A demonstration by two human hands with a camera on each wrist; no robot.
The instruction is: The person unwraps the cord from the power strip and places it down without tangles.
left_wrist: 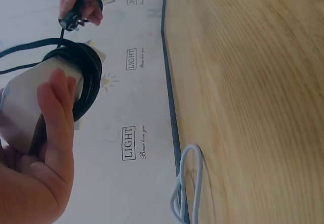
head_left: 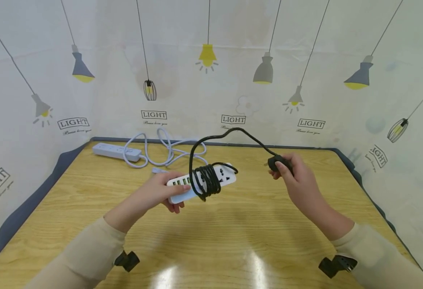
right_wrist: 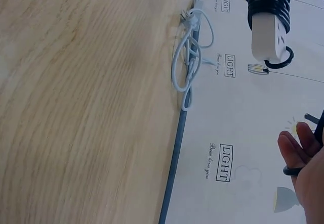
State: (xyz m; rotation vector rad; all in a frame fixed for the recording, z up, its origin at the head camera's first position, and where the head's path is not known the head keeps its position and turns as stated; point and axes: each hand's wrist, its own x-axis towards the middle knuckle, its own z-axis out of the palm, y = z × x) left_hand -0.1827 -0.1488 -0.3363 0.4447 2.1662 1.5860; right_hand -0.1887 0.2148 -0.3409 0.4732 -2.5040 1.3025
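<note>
My left hand grips one end of a white power strip, thumb on top beside its row of USB ports, holding it above the table. A black cord is wound several times around the strip's middle. From the coil a loose length arches up and over to the right, ending at a black plug. My right hand pinches that plug between thumb and fingers, its prongs pointing left. In the right wrist view the wrapped strip hangs apart from the right hand.
A second, pale power strip lies at the back left of the wooden table. Its light cord spreads in loose loops along the back edge, with its plug near my left hand. A lamp-printed cloth surrounds the table's back and sides.
</note>
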